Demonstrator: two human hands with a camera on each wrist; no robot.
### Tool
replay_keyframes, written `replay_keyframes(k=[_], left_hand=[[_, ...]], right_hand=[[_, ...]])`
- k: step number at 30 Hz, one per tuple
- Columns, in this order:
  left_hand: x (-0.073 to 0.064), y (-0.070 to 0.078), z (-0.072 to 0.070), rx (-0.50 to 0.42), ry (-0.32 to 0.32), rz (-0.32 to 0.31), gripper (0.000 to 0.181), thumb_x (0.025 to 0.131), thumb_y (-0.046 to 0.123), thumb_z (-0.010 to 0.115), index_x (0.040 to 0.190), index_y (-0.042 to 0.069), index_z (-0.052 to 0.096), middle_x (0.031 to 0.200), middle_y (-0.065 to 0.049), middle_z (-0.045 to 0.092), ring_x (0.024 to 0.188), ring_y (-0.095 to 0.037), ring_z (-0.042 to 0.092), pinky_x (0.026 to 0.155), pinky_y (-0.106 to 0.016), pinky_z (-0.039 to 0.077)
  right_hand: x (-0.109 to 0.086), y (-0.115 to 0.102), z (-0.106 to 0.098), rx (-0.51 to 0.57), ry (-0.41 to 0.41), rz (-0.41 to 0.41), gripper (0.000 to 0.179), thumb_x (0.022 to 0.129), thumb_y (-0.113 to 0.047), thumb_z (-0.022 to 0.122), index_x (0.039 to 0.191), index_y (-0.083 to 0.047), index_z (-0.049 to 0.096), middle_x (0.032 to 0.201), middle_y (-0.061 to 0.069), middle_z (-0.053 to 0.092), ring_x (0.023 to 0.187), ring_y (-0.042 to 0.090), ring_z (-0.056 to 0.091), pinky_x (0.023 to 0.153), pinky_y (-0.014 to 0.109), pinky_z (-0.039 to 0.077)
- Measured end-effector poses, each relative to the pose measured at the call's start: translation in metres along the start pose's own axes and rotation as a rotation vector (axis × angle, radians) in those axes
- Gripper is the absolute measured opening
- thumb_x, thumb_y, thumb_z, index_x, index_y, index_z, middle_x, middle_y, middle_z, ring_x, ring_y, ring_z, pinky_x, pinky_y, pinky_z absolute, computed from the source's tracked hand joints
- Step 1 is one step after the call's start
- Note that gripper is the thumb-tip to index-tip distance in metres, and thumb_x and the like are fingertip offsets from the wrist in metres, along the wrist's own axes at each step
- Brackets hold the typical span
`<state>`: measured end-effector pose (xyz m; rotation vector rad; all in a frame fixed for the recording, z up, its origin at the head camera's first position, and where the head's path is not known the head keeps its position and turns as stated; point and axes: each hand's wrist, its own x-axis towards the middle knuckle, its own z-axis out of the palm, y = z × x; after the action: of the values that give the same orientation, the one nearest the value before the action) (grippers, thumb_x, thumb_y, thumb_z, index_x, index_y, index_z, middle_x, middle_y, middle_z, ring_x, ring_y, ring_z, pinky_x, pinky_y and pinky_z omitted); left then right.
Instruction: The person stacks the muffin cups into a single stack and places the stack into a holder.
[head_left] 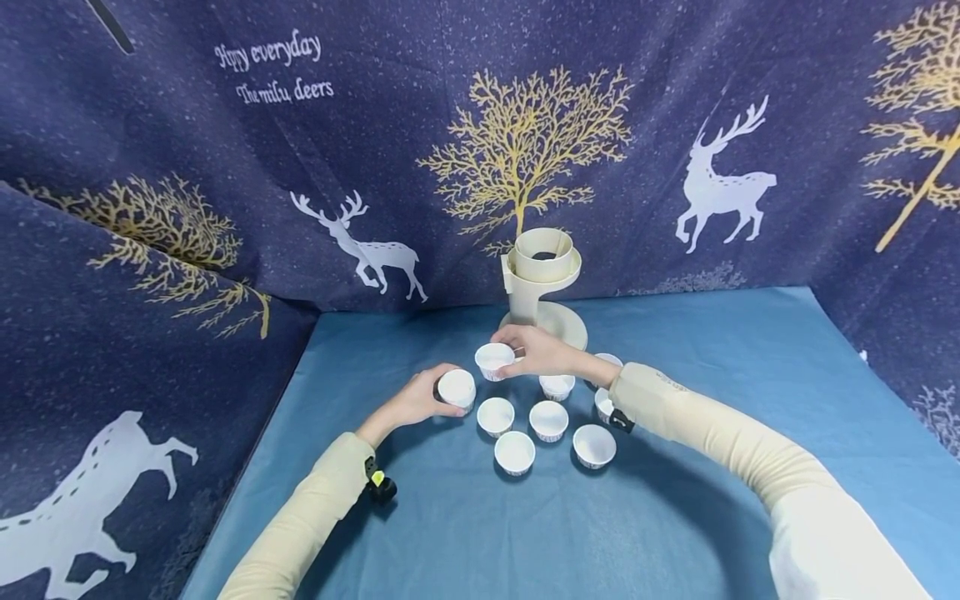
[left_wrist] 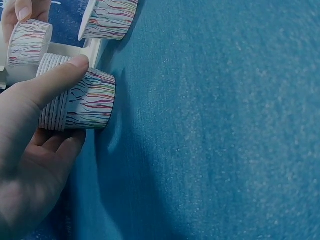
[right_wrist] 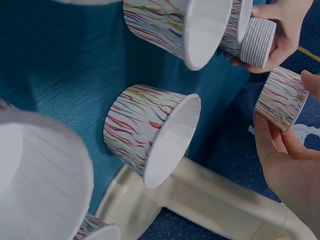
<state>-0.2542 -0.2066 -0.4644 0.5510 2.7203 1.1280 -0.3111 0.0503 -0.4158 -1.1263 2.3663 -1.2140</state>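
My left hand (head_left: 414,400) grips a stack of nested paper baking cups (head_left: 457,390), thumb on one side and fingers on the other. In the left wrist view this stack (left_wrist: 92,102) has several white rims packed together and colourful wavy lines on its side. With thumb and fingers, my right hand (head_left: 542,351) holds a single paper baking cup (head_left: 493,362) a little to the right of the stack. That same cup (right_wrist: 282,98) shows its patterned wall in the right wrist view, close to the stack (right_wrist: 258,42).
Several matching cups stand apart, mouths up, on the blue cloth (head_left: 450,533), among them a front cup (head_left: 514,453) and a right-hand cup (head_left: 594,446). Behind my right hand rises a cream stand (head_left: 522,304) with a round base and a ring-shaped holder (head_left: 543,258) on top.
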Motion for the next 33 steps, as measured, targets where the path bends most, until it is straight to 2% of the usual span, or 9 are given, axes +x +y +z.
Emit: replay_keyframes(k=[11, 25, 33], left_hand=[[-0.001, -0.001, -0.001, -0.002, -0.005, 0.017, 0.064, 0.066, 0.023, 0.082, 0.122, 0.014, 0.053, 0.114, -0.003, 0.061, 0.101, -0.017, 0.055, 0.09, -0.038, 0.042], [-0.001, 0.0, 0.0, -0.004, -0.011, 0.022, 0.065, 0.067, 0.023, 0.081, 0.123, 0.011, 0.051, 0.114, -0.004, 0.061, 0.101, -0.018, 0.055, 0.091, -0.04, 0.042], [0.0, -0.005, -0.001, -0.042, -0.028, 0.075, 0.066, 0.068, 0.023, 0.081, 0.125, 0.012, 0.05, 0.115, -0.002, 0.061, 0.1, -0.015, 0.056, 0.089, -0.036, 0.044]], right_hand=[[0.003, -0.009, 0.004, 0.009, -0.005, -0.019, 0.05, 0.074, -0.021, 0.076, 0.117, -0.008, 0.054, 0.113, 0.011, 0.061, 0.102, 0.024, 0.061, 0.086, 0.035, 0.05], [0.007, -0.019, 0.013, -0.051, -0.043, -0.069, 0.05, 0.075, -0.025, 0.075, 0.118, -0.01, 0.054, 0.115, 0.007, 0.061, 0.102, 0.021, 0.06, 0.086, 0.04, 0.05], [0.012, -0.02, 0.018, -0.074, -0.07, -0.126, 0.051, 0.075, -0.025, 0.075, 0.119, -0.009, 0.055, 0.116, 0.007, 0.063, 0.102, 0.019, 0.062, 0.081, 0.025, 0.051]])
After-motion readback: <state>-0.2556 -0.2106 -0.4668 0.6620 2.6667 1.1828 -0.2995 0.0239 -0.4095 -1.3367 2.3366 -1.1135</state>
